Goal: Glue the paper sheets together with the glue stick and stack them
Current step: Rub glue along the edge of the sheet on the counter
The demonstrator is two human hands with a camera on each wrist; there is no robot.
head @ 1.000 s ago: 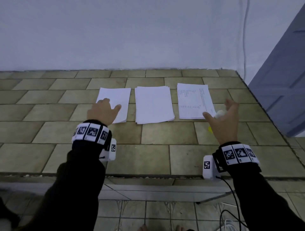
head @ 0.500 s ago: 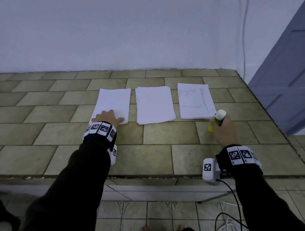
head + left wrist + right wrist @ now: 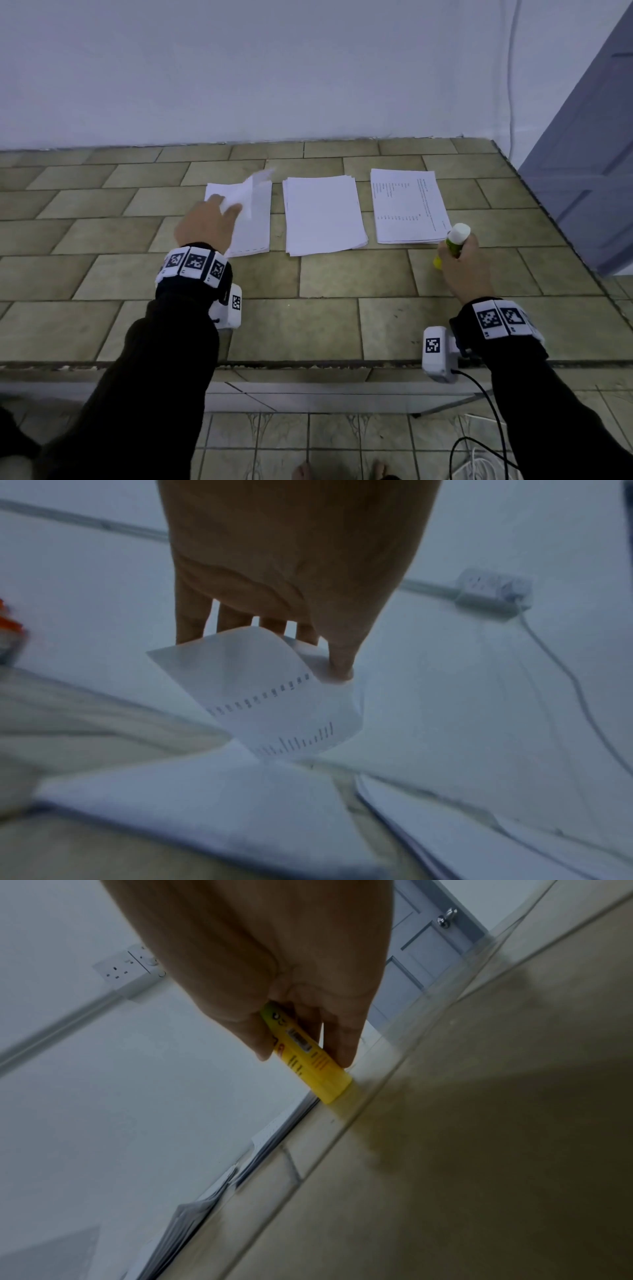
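On the tiled desk (image 3: 329,291) lie three paper piles. The left hand (image 3: 205,226) pinches a curled sheet (image 3: 248,193) above the left pile (image 3: 251,233). The right hand (image 3: 462,265) grips the yellow glue stick (image 3: 454,241), its base on the desk beside the printed right pile (image 3: 407,205).

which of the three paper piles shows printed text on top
The right-hand pile, beside the glue stick. Its top sheet carries lines of print; the middle pile is blank on top, and the left pile nearly so.
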